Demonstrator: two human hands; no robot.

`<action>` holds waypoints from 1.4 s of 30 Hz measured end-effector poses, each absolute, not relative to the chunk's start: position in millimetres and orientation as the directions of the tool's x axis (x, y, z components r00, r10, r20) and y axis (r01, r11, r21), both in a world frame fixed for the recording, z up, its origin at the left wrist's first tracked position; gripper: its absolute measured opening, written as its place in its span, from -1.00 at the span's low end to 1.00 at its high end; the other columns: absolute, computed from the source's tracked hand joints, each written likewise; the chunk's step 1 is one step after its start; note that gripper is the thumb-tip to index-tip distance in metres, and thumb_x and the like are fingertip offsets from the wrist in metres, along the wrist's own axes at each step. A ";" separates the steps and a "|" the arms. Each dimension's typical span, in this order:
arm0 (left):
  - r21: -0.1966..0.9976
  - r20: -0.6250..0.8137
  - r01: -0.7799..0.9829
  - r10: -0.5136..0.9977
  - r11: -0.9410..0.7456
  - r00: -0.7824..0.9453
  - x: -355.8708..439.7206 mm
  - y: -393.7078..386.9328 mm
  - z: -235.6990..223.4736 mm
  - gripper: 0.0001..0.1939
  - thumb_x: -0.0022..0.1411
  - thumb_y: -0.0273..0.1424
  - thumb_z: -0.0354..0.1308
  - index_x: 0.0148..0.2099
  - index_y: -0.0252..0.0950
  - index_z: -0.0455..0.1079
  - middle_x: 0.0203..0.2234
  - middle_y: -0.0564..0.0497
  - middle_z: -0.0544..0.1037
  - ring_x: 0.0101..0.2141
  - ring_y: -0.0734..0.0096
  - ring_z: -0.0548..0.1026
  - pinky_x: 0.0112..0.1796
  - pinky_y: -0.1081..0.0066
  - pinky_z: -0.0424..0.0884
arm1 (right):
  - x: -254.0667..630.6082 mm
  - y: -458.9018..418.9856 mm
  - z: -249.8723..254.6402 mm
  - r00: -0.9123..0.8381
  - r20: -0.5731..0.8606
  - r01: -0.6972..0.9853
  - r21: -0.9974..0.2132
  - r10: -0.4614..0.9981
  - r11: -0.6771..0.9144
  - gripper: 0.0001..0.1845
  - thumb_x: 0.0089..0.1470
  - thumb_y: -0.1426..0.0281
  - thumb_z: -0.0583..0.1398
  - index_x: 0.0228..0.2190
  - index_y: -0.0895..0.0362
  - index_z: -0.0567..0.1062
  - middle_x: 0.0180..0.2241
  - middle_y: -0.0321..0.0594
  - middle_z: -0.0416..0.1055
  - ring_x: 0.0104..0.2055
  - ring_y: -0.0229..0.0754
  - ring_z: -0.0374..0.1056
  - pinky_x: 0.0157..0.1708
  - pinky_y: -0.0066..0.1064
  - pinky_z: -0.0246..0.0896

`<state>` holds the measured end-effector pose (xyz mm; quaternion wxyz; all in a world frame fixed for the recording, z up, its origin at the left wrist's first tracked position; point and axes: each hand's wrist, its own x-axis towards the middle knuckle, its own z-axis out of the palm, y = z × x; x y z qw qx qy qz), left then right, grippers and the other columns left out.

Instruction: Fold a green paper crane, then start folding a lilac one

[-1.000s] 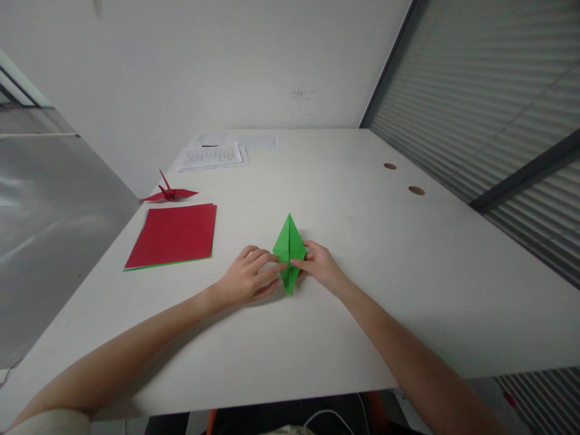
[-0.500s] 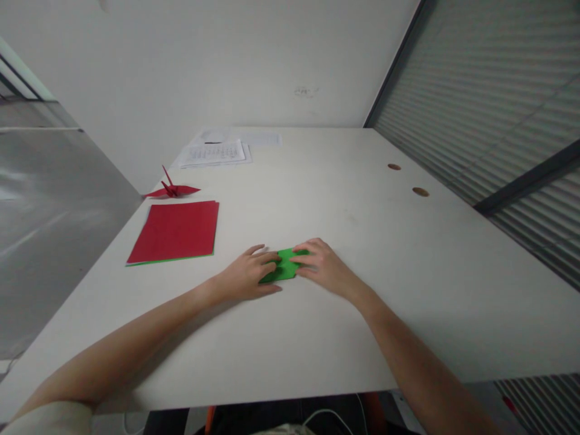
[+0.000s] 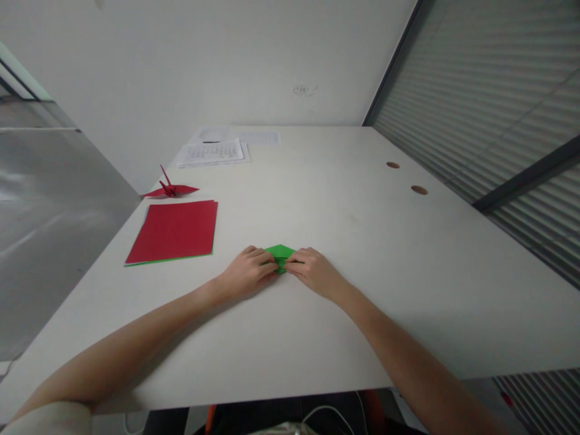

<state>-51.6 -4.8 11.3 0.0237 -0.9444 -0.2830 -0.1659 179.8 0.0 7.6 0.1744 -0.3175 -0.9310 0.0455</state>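
A folded piece of green origami paper (image 3: 280, 250) lies low over the white table, gripped from both sides. My left hand (image 3: 250, 269) has its fingers closed on the left part of the paper. On the opposite side my right hand (image 3: 313, 270) pinches the right part, and the fingertips of both hands nearly meet at the middle. A pale triangular flap shows above the fingers; the paper's two ends are hidden under my hands.
To the left lies a stack of square paper (image 3: 174, 231), red on top with a green edge below. Behind it stands a red paper crane (image 3: 170, 190). Printed sheets (image 3: 212, 152) lie at the far left of the white table (image 3: 344, 338). Two round holes (image 3: 419, 190) mark its right side.
The green paper stood lengthwise as a diamond, then was turned sideways under both hands. Now my fingers are closed on its two sides and a triangular flap points away from me.
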 end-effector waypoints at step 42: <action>0.708 0.189 0.579 0.899 -0.404 0.396 -42.8 8.2 -4.6 -0.76 0.21 -0.36 0.17 -0.49 -0.34 0.40 -0.55 0.08 0.34 -0.52 0.52 0.29 -0.46 0.46 0.18 | 164.0 -0.9 -13.4 -0.193 0.207 0.854 -0.445 0.959 0.268 -0.61 0.12 0.04 0.20 -0.51 0.06 0.55 -0.31 -0.12 0.42 -0.16 0.01 0.23 -0.20 -0.16 0.03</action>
